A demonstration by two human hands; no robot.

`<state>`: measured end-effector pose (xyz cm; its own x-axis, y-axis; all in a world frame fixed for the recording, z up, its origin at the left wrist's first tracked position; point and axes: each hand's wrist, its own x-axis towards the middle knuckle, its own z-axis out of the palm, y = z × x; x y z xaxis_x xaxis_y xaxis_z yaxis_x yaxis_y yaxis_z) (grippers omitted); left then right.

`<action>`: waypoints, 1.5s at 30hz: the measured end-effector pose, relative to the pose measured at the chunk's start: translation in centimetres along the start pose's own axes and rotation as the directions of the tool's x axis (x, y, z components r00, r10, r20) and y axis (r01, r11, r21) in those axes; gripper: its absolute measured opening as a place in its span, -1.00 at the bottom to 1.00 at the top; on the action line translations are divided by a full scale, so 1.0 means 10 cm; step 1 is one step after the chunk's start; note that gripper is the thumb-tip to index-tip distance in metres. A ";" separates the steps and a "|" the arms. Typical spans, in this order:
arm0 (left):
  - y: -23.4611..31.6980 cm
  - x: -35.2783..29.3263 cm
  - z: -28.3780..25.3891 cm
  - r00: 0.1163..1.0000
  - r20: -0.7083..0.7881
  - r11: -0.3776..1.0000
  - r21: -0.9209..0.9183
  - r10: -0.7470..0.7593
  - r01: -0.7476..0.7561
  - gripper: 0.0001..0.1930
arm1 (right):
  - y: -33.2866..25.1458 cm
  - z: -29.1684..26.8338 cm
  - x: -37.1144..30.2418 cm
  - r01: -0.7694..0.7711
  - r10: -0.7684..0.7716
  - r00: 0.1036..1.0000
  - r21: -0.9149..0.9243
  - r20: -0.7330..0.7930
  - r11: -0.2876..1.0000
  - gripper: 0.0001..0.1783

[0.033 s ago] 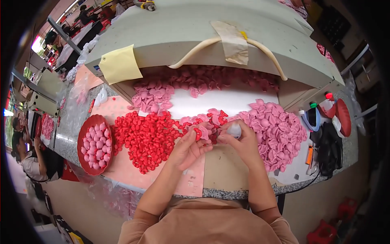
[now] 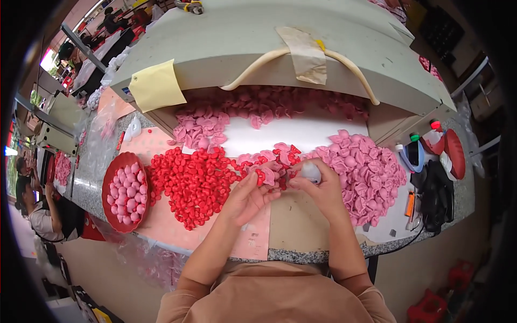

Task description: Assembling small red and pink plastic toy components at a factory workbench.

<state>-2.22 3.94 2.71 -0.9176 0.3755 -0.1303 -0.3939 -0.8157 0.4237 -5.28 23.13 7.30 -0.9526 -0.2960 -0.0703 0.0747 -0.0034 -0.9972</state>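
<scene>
My left hand [image 2: 245, 202] pinches a small pink cupped piece [image 2: 269, 175] with a shiny red piece [image 2: 260, 176] at its edge, between thumb and fingertips. Curled round a small pale squeeze bottle [image 2: 311, 172], my right hand [image 2: 324, 192] is close beside it; the bottle's tip is hard to make out. Just beyond the hands lie pink pieces with red ones on them [image 2: 283, 152]. A heap of small red pieces [image 2: 194, 183] spreads to the left of my hands, and a pile of pink cupped pieces [image 2: 366, 177] to the right.
At the left, a red bowl [image 2: 128, 220] holds pink balls. A grey metal housing [image 2: 215, 54] overhangs more pink pieces [image 2: 202, 129] at the back. Right of the pink pile are an orange-handled tool [image 2: 411, 204], a black bag [image 2: 436, 196] and capped bottles [image 2: 414, 153]. Another person [image 2: 46, 210] sits far left.
</scene>
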 end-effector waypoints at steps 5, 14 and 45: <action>-0.05 -0.07 -0.03 0.997 -0.074 0.999 -0.033 0.010 -0.012 -0.59 | 0.17 -0.01 -0.09 0.297 -0.302 0.949 -0.063 -0.090 0.953 -0.67; -0.04 -0.02 -0.13 0.996 -0.091 0.998 -0.058 -0.014 0.009 -0.63 | 0.12 -0.07 -0.07 0.371 -0.386 0.910 -0.123 -0.151 0.921 -0.67; -0.12 -0.01 -0.10 0.988 -0.144 0.999 -0.014 -0.053 0.052 -0.66 | 0.18 0.04 -0.03 0.486 -0.568 0.808 -0.368 -0.155 0.792 -0.73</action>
<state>-1.72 4.42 1.31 -0.8934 0.3510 -0.2805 -0.4415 -0.8013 0.4037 -4.74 22.82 5.49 -0.8580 -0.0889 0.5059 -0.5128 0.2053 -0.8336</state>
